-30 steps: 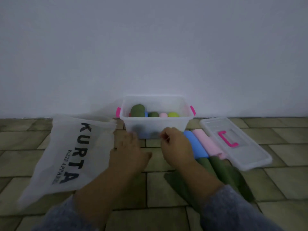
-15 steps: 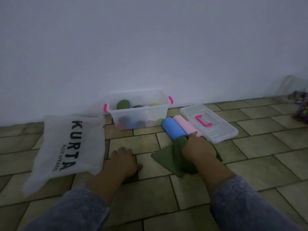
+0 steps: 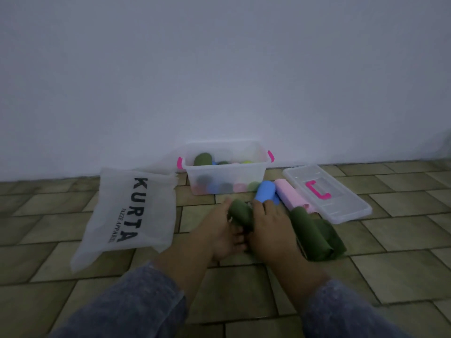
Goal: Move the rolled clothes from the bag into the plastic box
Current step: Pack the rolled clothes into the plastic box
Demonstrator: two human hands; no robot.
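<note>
A clear plastic box point(image 3: 225, 178) with pink handles stands against the wall and holds several rolled clothes. The white KURTA bag point(image 3: 129, 213) lies flat on the floor to its left. Between my hands is a dark green roll point(image 3: 240, 213); my left hand point(image 3: 223, 234) and my right hand point(image 3: 271, 228) both hold it, fingers curled round its sides. A blue roll point(image 3: 266, 191), a pink roll point(image 3: 291, 197) and another dark green roll point(image 3: 314, 236), partly unrolled, lie on the floor to the right.
The box's clear lid point(image 3: 327, 192) with a pink handle lies on the tiled floor right of the rolls. A plain white wall runs behind the box. Brown floor tiles stretch all around.
My right hand has brought a dark green roll leftward from the pile, and my left hand has risen from the floor to meet it. The head has shifted back toward the left.
</note>
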